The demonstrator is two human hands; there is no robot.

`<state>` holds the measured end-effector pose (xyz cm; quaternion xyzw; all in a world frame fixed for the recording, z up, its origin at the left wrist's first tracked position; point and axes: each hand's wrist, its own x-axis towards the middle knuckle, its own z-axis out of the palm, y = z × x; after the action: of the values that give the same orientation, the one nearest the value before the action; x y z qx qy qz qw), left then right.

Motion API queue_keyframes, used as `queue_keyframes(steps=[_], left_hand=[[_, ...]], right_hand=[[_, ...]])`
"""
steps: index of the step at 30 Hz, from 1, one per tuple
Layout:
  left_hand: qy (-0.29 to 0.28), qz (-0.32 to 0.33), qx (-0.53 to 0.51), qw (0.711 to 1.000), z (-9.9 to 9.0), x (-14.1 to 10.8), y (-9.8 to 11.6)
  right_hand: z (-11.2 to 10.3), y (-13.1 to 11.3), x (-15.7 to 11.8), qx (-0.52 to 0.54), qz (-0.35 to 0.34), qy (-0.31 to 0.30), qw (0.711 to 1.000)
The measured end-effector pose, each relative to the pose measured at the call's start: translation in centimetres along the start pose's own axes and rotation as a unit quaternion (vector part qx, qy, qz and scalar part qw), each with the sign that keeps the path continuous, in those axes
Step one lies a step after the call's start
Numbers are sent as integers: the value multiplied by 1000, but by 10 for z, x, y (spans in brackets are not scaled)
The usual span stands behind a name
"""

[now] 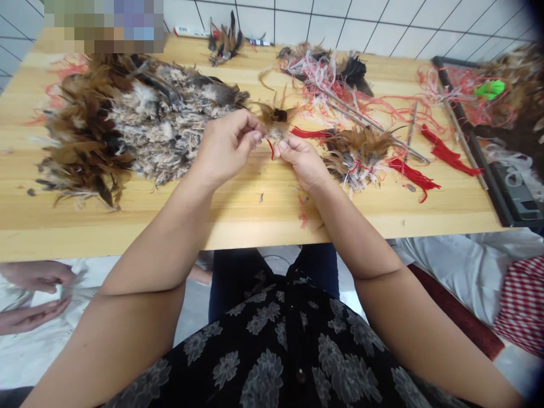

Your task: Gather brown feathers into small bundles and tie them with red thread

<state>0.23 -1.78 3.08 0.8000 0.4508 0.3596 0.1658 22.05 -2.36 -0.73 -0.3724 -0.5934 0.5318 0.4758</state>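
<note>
Far left, below the table edge, a co-worker's hands (36, 294) work at something white and feathery, partly cut off by the frame. On the pine table (255, 218) sits a big heap of brown and grey-white chicken feathers (148, 119), with loose red thread (63, 71) under its far side. A pixelated patch hides the top left corner.

My left hand (227, 148) is closed to a pinch, thumb and fingers on the base of a small tuft of brown feathers (276, 116). My right hand (302, 161) pinches the same tuft from the other side, so both are grasping it, above the table near the middle. A short end of red thread (271, 148) hangs at the pinch. My fingers hide the tuft's base, so I can't tell how the thread sits there.

The tuft looks very light, soft and easy to crush or pull apart; the quill ends look like the firmest place to hold.

Right of my hands lies a bound feather bunch (357, 156) with red tassels (412, 175), then thin grey rods (365, 116) among tangled pink-white strings (314, 73). Far right, a black-framed tray (463, 119) holds a green item (489, 89), too unclear to name, and is cut off by the frame.
</note>
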Motion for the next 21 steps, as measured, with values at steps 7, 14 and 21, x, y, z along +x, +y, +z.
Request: queue_keyframes(steps=[7,14,21], left_hand=[[41,-2,-11,999,0,1,-5],[7,55,84,995,-3,3,-23],[13,6,127,992,-6,2,-18]], right_hand=[[8,-3,1,54,73,-13,996],[4,-13,3,44,101,83,990],[2,-1,7,-15,93,125,988]])
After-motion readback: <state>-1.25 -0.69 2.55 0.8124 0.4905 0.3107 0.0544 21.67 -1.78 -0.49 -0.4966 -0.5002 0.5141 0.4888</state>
